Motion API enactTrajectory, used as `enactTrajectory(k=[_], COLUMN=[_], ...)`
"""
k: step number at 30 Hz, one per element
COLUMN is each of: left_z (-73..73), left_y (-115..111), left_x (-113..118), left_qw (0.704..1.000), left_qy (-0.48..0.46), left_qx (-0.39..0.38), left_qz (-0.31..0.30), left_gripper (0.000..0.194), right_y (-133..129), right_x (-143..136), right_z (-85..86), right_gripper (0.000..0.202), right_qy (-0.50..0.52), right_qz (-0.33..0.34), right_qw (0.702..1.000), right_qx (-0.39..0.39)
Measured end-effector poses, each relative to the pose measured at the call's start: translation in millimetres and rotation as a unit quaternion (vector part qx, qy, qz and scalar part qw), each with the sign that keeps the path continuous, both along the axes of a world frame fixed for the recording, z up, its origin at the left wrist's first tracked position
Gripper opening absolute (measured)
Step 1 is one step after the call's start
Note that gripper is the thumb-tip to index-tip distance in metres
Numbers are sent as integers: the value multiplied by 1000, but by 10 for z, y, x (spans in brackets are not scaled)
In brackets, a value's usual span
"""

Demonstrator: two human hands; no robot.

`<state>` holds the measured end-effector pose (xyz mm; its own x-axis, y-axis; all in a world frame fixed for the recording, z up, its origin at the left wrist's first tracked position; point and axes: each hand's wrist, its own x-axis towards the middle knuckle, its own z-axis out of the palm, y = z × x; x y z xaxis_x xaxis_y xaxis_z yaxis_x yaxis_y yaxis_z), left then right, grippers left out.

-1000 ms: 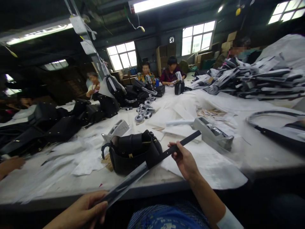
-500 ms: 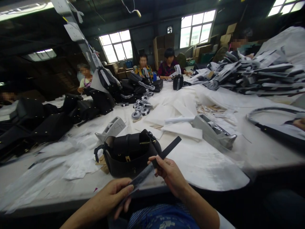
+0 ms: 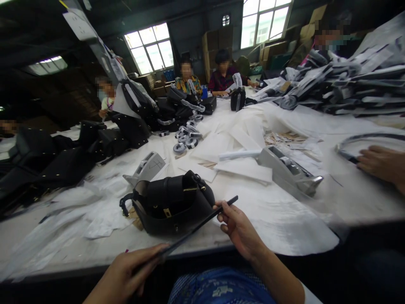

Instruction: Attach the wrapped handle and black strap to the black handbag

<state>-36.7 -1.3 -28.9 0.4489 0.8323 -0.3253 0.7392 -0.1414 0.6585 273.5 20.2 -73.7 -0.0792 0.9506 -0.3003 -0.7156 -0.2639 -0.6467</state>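
Handbag: we take the black handbag point(image 3: 177, 213) as our landmark; it stands on the white-covered table point(image 3: 344, 200), its gold-coloured clasp facing us.
Black strap: we have the narrow black strap point(image 3: 191, 232) stretched slantwise on the near side of the handbag, rising toward its right end and turned nearly edge-on; we cannot tell whether it touches the handbag.
Left hand: our left hand point(image 3: 131, 268), nearer to us than the handbag, has its fingers closed around the strap's lower part; we cannot see how they meet underneath.
Right hand: our right hand point(image 3: 236, 226), just right of the handbag, pinches the strap between thumb and forefinger, the other fingers loosely curled; a short end sticks out beyond the pinch.
Tape dispensers: we see one grey dispenser point(image 3: 150, 166) just behind the handbag's left part and another grey dispenser point(image 3: 284, 171) to its right.
Foam sheets: we find white sheets point(image 3: 243, 171) behind and right of the handbag.
Coiled straps: wrapped coils point(image 3: 186, 139) lie behind the handbag.
Co-worker: another person's hand point(image 3: 379, 164), well right of the handbag, is beside a curved strap point(image 3: 373, 137).
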Motion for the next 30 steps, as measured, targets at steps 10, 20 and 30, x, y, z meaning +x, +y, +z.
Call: enactTrajectory(k=[10, 20, 30], left_z=[288, 438, 470], left_y=[-226, -121, 4], left_x=[72, -15, -142], left_qw=[817, 795, 837], left_qy=[168, 168, 149], left_qx=[539, 573, 516], left_qz=[-114, -105, -107], left_gripper=[50, 54, 46], right_y=[-87, -47, 11], right_x=[49, 70, 103], right_z=[40, -9, -24], right_gripper=[28, 31, 26], right_qy=[-54, -68, -138], right_qz=[26, 37, 17], right_qw=[997, 996, 987], right_qx=[47, 41, 77])
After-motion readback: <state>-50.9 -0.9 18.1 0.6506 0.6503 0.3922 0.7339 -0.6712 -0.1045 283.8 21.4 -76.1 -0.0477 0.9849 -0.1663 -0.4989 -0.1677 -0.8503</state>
